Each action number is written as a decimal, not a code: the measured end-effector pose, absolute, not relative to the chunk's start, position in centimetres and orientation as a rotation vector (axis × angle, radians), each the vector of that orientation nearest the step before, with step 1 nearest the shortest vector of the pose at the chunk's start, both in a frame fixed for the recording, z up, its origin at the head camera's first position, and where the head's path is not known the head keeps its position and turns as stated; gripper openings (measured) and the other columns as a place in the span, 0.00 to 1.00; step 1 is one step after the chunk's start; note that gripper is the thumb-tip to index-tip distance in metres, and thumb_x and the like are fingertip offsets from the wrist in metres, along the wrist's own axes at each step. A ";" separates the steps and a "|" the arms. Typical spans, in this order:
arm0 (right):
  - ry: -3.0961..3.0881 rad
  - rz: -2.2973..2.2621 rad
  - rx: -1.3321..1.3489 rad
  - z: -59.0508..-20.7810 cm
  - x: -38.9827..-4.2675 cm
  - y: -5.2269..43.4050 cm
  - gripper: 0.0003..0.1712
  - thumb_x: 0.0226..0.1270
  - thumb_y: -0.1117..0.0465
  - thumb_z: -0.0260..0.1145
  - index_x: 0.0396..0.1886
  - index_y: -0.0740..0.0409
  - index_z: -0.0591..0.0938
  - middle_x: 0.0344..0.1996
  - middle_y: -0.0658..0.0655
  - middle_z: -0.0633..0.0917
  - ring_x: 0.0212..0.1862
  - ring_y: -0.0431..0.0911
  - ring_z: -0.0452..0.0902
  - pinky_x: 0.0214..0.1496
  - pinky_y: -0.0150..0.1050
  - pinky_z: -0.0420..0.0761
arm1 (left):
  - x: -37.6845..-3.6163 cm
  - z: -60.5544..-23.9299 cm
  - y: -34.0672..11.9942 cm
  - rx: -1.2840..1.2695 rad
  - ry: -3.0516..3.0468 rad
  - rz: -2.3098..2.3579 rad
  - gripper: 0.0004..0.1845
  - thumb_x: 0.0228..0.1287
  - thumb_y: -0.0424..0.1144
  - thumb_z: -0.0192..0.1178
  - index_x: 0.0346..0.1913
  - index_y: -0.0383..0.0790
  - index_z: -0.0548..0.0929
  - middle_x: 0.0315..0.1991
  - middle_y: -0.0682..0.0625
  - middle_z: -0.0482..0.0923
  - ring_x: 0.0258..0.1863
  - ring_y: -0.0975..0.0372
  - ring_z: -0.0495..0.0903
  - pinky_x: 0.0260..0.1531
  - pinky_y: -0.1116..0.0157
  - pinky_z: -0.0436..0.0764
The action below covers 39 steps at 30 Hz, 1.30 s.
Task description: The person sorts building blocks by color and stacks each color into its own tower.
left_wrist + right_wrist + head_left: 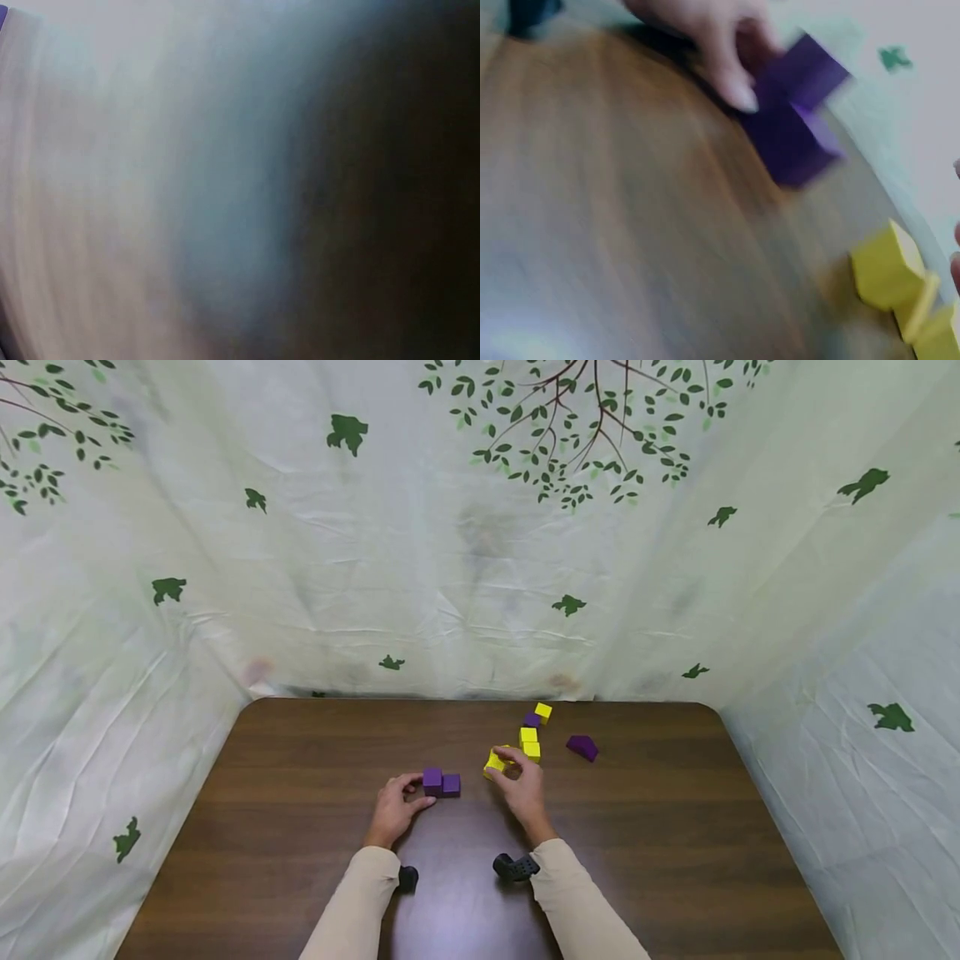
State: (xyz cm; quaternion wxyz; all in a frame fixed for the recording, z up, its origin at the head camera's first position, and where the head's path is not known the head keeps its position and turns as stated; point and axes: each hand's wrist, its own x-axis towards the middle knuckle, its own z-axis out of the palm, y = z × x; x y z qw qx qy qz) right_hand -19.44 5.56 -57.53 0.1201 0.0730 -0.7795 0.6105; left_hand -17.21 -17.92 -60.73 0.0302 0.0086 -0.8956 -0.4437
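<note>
Left hand [393, 810] gripping purple blocks [440, 782], right hand [521, 785] seemingly pinching yellow block [495, 762]

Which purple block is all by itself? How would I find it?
Start at the brown table and look toward its far edge, right of both hands. Beyond the yellow blocks lies one purple block, alone and touched by nothing, unlike the purple pair at the left hand.

place: makeshift recording booth | evidence: leaf-and-bird printed sheets [480, 568] draped on three sides | dark wood surface [300, 827] | toy blocks [531, 743]
</note>
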 end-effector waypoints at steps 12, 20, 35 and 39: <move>-2.297 1.631 -0.024 -58.0 -24.1 11.6 0.17 0.56 0.72 0.72 0.47 0.68 0.83 0.41 0.67 0.85 0.44 0.59 0.81 0.48 0.53 0.79 | -17.2 -60.7 -18.0 0.009 -2.788 -1.338 0.23 0.49 0.36 0.74 0.49 0.31 0.83 0.36 0.43 0.79 0.38 0.53 0.75 0.41 0.57 0.71; -2.527 1.578 -0.051 -57.9 -27.2 13.5 0.18 0.61 0.70 0.68 0.51 0.69 0.81 0.45 0.67 0.83 0.48 0.58 0.78 0.51 0.51 0.77 | -17.0 -60.6 -18.0 0.028 -2.781 -1.360 0.23 0.50 0.35 0.74 0.50 0.32 0.82 0.37 0.44 0.79 0.39 0.54 0.75 0.43 0.56 0.71; -2.695 1.542 -0.001 -58.7 -29.3 14.0 0.20 0.59 0.72 0.67 0.53 0.67 0.81 0.44 0.65 0.84 0.45 0.55 0.80 0.47 0.46 0.80 | -17.1 -60.7 -18.0 0.031 -2.767 -1.373 0.23 0.49 0.35 0.74 0.49 0.33 0.83 0.36 0.45 0.79 0.38 0.55 0.74 0.40 0.59 0.71; -2.691 1.535 0.042 -58.6 -29.6 13.8 0.20 0.59 0.73 0.68 0.53 0.67 0.81 0.44 0.65 0.84 0.45 0.55 0.80 0.47 0.47 0.80 | -17.1 -60.8 -18.0 0.030 -2.758 -1.372 0.23 0.49 0.35 0.74 0.49 0.32 0.83 0.36 0.45 0.78 0.38 0.55 0.74 0.40 0.59 0.71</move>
